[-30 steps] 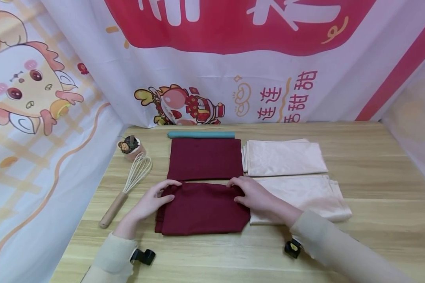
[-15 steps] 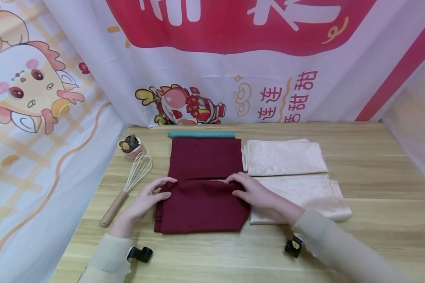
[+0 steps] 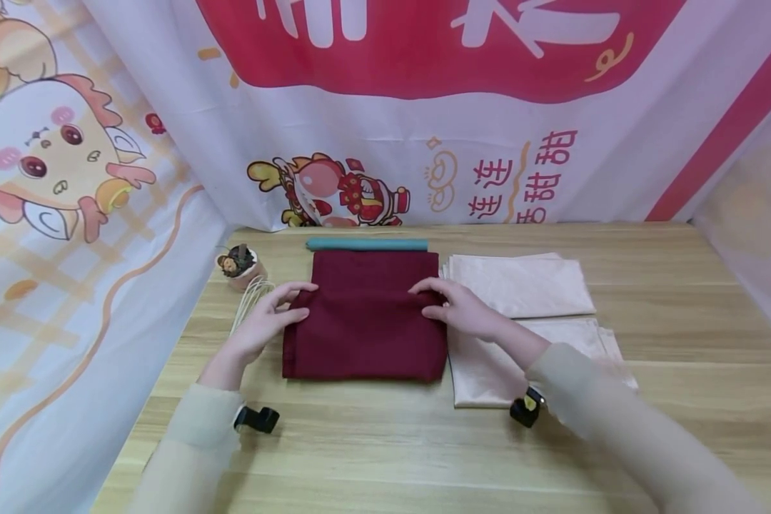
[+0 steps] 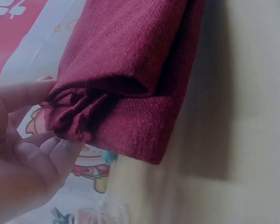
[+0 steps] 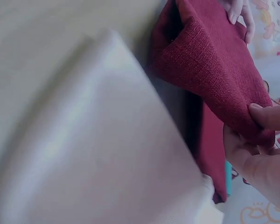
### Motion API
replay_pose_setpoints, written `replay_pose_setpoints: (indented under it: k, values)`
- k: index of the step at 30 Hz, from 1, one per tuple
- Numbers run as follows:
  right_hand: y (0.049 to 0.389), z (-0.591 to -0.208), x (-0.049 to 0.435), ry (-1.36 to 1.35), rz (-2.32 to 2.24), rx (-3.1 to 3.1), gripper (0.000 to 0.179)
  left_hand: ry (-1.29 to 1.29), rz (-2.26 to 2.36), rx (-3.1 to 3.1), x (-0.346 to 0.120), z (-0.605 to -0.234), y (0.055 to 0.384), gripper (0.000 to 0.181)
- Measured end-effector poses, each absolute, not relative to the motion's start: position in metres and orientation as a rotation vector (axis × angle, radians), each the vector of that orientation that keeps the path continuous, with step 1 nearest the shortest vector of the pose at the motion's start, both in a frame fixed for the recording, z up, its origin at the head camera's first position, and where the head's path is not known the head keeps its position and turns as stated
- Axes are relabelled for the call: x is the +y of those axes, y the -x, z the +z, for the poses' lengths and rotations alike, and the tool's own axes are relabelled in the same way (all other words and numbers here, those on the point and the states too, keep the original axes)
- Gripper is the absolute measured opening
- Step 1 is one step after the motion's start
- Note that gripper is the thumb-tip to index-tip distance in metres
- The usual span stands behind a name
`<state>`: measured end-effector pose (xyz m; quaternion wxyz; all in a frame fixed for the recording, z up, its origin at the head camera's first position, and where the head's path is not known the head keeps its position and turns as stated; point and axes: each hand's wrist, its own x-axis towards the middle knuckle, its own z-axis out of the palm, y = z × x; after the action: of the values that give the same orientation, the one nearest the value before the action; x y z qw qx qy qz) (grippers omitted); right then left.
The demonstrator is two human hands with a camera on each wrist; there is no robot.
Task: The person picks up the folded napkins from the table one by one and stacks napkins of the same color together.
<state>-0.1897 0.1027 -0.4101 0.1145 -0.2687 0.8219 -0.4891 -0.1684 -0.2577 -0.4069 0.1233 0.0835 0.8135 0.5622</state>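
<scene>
with the left hand i pinch the far left corner of the front red cloth; its thumb and fingers are bent and closed on the fabric. with the right hand i pinch the far right corner in the same way. the cloth hangs between my two hands, and in the head view it covers the near part of the back red cloth.

the head view does not tell me well whether the cloth is lifted, but the right wrist view shows it raised, with the back red cloth lower behind it. the left wrist view shows small gathers at the pinched corner and a hollow fold, which i cannot see from the head.

at the right lie two pale cloths, one behind the other. the teal stick lies just behind the back red cloth. the whisk is partly hidden by my left hand, and the small pot stands near it.
</scene>
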Motion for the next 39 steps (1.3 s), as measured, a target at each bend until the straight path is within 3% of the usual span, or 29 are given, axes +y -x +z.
replay_pose_setpoints:
  k: [9, 19, 28, 39]
  values:
    - [0.234, -0.39, 0.102, 0.618, -1.419, 2.419, 0.032, -0.172, 1.629, 2.402, -0.247, -0.388, 0.211, 0.041]
    - [0.268, -0.403, 0.091, 0.579, -1.348, 2.529, 0.033, -0.099, 1.525, 2.519, -0.234, -0.394, 0.249, 0.042]
    - [0.276, -0.414, 0.09, 0.637, -1.235, 2.657, 0.034, -0.064, 1.436, 2.622, -0.227, -0.403, 0.255, 0.046]
    - [0.261, -0.397, 0.101, 0.678, -1.093, 2.716, 0.04, -0.04, 1.369, 2.74, -0.225, -0.391, 0.241, 0.043]
